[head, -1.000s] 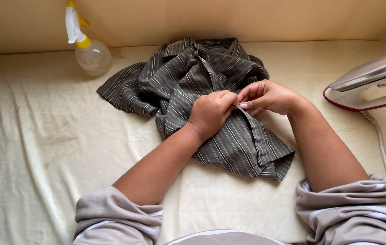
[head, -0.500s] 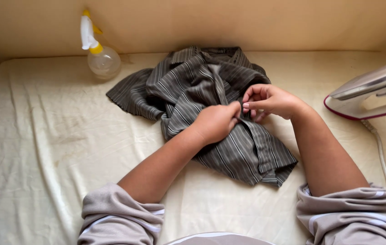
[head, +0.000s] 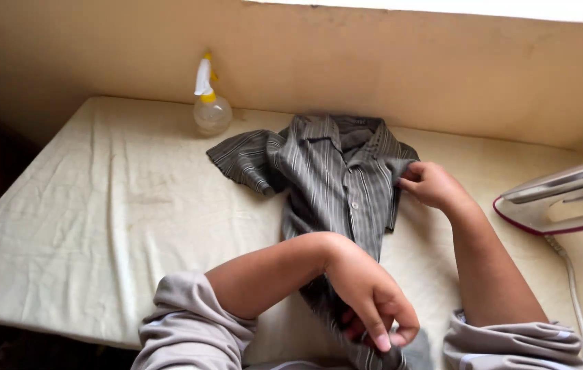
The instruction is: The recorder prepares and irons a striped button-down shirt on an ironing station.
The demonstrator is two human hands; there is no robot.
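Grey striped shirt (head: pixel 336 185) lying front up on the cream sheet (head: pixel 92 219), collar toward the wall, stretched long from top to bottom. Buttoned up the middle, it seems, though hard to be sure from here. Left hand (head: pixel 373 305) down near the body, fingers curled tight on the bottom hem. Right hand (head: pixel 432 185) pinching the shirt's edge near the right shoulder. One sleeve lying bunched and wrinkly on the left side. Not smooth yet. Iron (head: pixel 565 199) resting off to the right, untouched. Spray bottle (head: pixel 210 103) standing by the wall.
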